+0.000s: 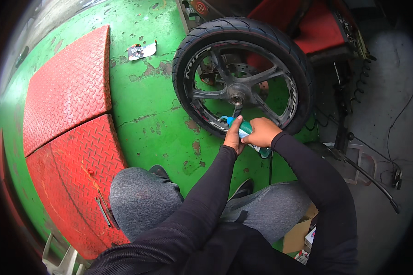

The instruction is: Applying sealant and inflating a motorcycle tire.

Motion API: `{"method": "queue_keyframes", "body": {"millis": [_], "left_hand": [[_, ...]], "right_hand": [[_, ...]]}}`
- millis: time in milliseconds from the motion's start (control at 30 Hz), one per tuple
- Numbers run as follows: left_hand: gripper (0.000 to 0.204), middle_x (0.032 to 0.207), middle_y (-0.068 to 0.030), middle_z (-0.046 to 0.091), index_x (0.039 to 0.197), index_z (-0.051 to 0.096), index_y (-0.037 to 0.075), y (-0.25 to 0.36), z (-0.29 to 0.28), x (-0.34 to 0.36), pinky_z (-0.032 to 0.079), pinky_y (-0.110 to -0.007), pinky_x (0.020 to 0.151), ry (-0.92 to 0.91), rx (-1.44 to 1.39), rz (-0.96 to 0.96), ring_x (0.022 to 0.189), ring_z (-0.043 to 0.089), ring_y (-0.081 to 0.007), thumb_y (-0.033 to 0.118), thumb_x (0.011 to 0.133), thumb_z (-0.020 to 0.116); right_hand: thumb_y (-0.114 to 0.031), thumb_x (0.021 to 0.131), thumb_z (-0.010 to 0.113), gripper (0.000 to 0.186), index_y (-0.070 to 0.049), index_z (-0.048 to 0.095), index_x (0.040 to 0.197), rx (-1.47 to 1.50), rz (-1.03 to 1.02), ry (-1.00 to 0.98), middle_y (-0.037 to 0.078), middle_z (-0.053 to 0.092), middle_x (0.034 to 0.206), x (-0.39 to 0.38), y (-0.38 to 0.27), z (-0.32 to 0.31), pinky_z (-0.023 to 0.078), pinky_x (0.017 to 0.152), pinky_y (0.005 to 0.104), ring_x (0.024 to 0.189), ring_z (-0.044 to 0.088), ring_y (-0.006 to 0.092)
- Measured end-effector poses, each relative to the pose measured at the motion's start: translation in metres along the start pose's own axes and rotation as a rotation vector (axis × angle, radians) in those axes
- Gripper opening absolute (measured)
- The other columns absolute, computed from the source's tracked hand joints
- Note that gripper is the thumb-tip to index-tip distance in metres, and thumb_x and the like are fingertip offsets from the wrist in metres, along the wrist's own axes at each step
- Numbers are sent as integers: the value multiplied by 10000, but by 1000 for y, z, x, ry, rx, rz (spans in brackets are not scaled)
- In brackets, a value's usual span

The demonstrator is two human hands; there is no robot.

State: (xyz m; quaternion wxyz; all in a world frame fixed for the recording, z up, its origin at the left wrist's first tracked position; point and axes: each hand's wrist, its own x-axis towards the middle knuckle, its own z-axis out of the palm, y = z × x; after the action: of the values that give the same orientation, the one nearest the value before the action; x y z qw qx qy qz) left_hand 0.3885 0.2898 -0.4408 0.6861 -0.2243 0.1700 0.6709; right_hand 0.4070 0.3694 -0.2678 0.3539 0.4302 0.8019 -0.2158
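Note:
Both my hands grip a teal squeeze bottle (246, 127) with a light-blue nozzle at its upper left end. My left hand (234, 136) is closed round the nozzle end, the thumb along its side. My right hand (263, 131) is wrapped over the body, and the bottle's lower end sticks out beneath it. Just beyond stands a motorcycle wheel (303, 68) with a black tyre and dark spokes. The nozzle is at the wheel's near lower rim; whether it touches the valve is too small to tell. A brake disc (243, 69) shows behind the spokes.
A red ridged metal ramp (69, 87) lies to the left, with spanners (103, 211) on it. Packaging (142, 50) lies on the worn green floor. Red equipment (321, 32) stands behind the wheel. At right are a black lever (371, 176) and cables; an open cardboard box (296, 236) is near my leg.

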Motion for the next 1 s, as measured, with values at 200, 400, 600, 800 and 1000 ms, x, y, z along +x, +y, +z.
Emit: {"method": "queue_keyframes", "body": {"millis": [200,400,600,800,1000], "left_hand": [[366,962,-39,693,1058,597,168,7,1,-6,573,-409,802,-18,27,-62,867,700,-218,501,936,686],[363,988,-47,702,1062,596,177,11,2,-7,589,-416,775,-7,59,-82,880,707,-217,509,941,676],[383,1006,-52,707,1083,597,167,12,-2,-6,595,-423,797,-37,45,-77,912,713,-219,514,939,676],[387,1005,-51,702,1087,591,164,12,-9,-2,595,-429,819,-58,33,-66,920,710,-219,511,939,677],[407,975,-32,688,1125,592,152,11,-8,-5,593,-391,769,-44,1,-79,892,701,-199,496,934,697]], "right_hand": [[-359,709,831,480,69,692,877,7,-82,24,259,706,879,4,5,2,539,800,471,877,702,405],[-358,716,826,458,58,662,815,43,-169,28,249,689,818,10,14,5,527,751,475,814,688,408],[-359,725,823,454,44,620,764,57,-219,18,224,663,763,10,15,5,510,700,476,759,670,401],[-356,738,821,451,46,618,767,49,-288,-1,219,661,758,16,18,6,507,679,471,750,670,390],[-349,752,815,445,51,620,759,34,-332,-1,224,654,741,17,18,6,503,669,471,737,667,391]]}}
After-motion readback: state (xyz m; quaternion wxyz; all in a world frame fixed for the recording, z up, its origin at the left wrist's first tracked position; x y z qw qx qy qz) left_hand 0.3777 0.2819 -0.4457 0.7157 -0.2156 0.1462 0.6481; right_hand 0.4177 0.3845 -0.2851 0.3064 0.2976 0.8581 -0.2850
